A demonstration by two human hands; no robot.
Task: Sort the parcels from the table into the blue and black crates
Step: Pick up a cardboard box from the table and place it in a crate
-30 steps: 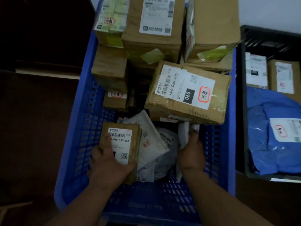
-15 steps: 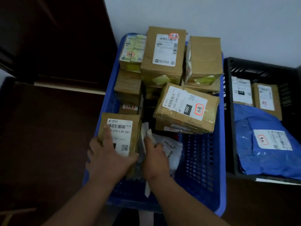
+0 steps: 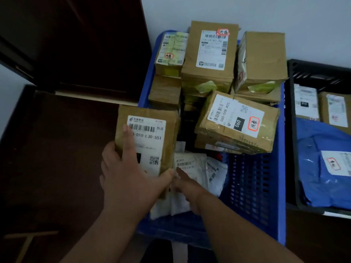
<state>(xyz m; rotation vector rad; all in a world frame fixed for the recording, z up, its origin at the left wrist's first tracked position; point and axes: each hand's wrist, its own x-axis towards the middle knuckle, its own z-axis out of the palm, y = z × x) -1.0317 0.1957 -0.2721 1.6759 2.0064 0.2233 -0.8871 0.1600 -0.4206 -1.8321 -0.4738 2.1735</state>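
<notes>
Left hand [image 3: 129, 179], lower centre of the frame: clamped on a small brown carton [image 3: 146, 139], thumb under its lower right corner and fingers spread over the white label. The carton stands tilted at the left wall of the blue crate [image 3: 254, 186], its upper edge level with the crate rim.

Right hand [image 3: 187, 184], just right of the left: fingers extended, lying among the white mailer bags [image 3: 197, 168] in the crate's near end. Whether it pinches one cannot be told; the fingertips are hidden behind the left thumb and the bags.

Centre frame: a larger labelled carton [image 3: 237, 122] lies tilted atop the stacked boxes, with further cartons piled toward the upper centre against the wall. The black crate [image 3: 292, 130] at the right edge holds a blue bag [image 3: 313, 168] and two labelled parcels.

Judgement on the step in hand: the small carton appears to be in the course of being seated in the blue crate. To do it well, the right hand should press the loose bags flat and aside so the carton rests on a firm base (soft bags beneath would let it tip). Lower it upright against the left wall, label outward, clear of the tilted carton, which looks liable to slide if nudged.
</notes>
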